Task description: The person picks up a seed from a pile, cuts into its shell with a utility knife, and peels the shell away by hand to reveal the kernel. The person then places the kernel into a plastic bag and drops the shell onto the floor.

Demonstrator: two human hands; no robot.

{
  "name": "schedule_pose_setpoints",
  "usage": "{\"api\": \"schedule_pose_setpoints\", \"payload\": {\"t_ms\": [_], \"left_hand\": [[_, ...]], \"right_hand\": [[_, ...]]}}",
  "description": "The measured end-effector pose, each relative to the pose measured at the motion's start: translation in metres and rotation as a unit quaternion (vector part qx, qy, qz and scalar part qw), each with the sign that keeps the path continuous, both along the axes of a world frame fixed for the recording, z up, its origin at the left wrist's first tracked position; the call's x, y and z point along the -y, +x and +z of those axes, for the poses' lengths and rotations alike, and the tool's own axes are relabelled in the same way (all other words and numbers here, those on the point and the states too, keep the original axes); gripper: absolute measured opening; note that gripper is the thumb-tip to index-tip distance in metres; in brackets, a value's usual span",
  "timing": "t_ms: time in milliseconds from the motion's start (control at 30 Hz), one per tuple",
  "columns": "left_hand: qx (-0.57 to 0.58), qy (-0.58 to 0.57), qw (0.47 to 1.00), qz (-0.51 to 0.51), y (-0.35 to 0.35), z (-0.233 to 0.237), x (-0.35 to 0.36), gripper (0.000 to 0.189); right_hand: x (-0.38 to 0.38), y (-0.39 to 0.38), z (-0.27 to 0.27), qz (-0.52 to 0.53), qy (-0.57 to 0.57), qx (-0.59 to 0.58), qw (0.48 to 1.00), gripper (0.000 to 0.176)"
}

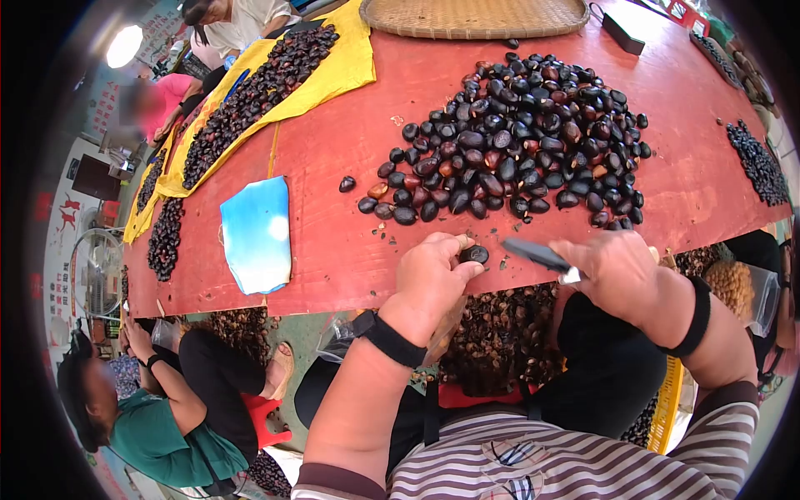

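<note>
Near the front edge of the red table (325,158), my left hand (433,271) pinches a dark round nut (474,254) between thumb and fingertips. My right hand (612,271) is closed around a knife; its dark blade (533,252) points left toward the nut, with a gap between them. Small shell bits lie on the table around the nut. Just beyond both hands is a large heap of dark nuts (517,142). A folded blue and white cloth or bag (257,233) lies to the left.
A woven tray (475,18) and a black box (622,33) stand at the far side. Yellow sheets (354,62) hold more nuts at left. Shells (500,333) are below the table edge. A person in green (179,429) sits at left; others work behind.
</note>
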State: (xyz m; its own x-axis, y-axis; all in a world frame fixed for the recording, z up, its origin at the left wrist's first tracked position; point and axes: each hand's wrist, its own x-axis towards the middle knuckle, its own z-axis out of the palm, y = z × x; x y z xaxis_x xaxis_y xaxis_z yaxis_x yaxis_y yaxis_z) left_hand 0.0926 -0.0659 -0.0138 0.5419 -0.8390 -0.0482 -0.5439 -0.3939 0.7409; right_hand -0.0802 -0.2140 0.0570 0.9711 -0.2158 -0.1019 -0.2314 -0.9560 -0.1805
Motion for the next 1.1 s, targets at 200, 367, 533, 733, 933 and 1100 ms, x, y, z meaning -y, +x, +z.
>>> {"api": "schedule_pose_setpoints", "payload": {"t_ms": [200, 367, 533, 733, 933, 1100], "left_hand": [[-0.159, -0.055, 0.984, 0.06, -0.008, 0.001, -0.008, 0.034], [-0.357, -0.144, 0.92, 0.075, -0.019, 0.015, -0.017, 0.036], [-0.453, -0.147, 0.877, 0.063, -0.038, 0.027, -0.03, 0.036], [-0.474, -0.146, 0.867, 0.046, -0.06, 0.026, -0.044, 0.036], [-0.487, -0.113, 0.866, 0.021, -0.076, 0.028, -0.056, 0.035], [-0.468, -0.133, 0.874, -0.01, -0.086, 0.028, -0.062, 0.036]], "right_hand": [[0.009, 0.012, -0.035, -0.016, 0.001, 0.078, 0.997, 0.04], [0.007, 0.012, -0.017, -0.096, 0.059, 0.052, 0.992, 0.043], [-0.033, -0.017, -0.011, -0.024, 0.225, 0.012, 0.974, 0.046], [-0.053, -0.03, -0.023, -0.057, 0.431, 0.133, 0.89, 0.041], [-0.078, -0.039, -0.019, -0.084, 0.503, 0.121, 0.852, 0.046], [-0.084, -0.046, -0.026, -0.077, 0.518, 0.113, 0.844, 0.043]]}}
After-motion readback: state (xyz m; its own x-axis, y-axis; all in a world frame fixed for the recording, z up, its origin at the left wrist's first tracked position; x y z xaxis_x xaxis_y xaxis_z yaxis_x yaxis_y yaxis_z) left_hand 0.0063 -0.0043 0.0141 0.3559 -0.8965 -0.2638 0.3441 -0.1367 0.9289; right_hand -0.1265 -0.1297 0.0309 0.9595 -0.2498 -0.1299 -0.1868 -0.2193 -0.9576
